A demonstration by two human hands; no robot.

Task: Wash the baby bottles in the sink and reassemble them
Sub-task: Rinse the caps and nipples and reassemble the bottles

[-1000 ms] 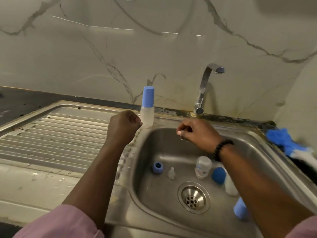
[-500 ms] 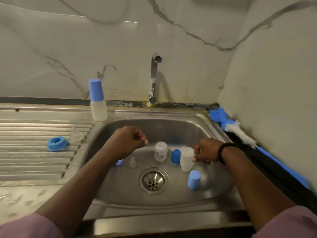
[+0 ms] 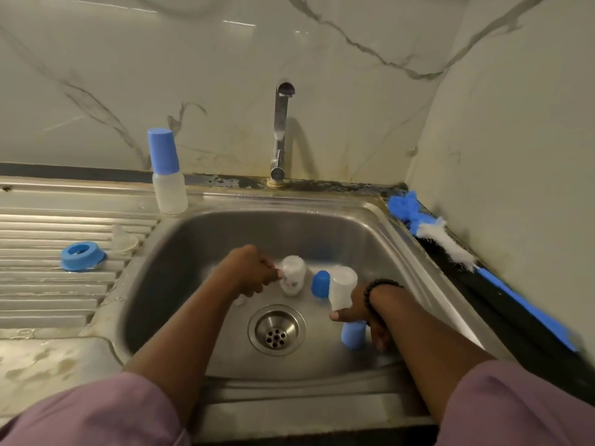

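Left hand point(image 3: 249, 273) down in sink point(image 3: 380, 239), fingers curled onto printed bottle point(image 3: 292, 274). Right hand point(image 3: 357, 312) gripped plain white bottle point(image 3: 342, 286), upside-down blue cap point(image 3: 353, 335) just below it, another blue cap point(image 3: 320, 283) between bottles. Capped bottle point(image 3: 167, 175) upright on rim, blue ring point(image 3: 82, 255) on drainboard. Marble wall, tap point(image 3: 280, 130) behind.

a capped bottle point(image 3: 168, 175) is set on the sink rim point(image 3: 322, 201), left of the tap point(image 3: 279, 130); a ring point(image 3: 82, 255) is laid on the drainboard point(image 3: 48, 284); two uncapped bottles point(image 3: 292, 274) point(image 3: 342, 286), with a cap point(image 3: 320, 283) between, are placed behind the drain point(image 3: 276, 329); a brush point(image 3: 450, 246) is laid right of the basin.
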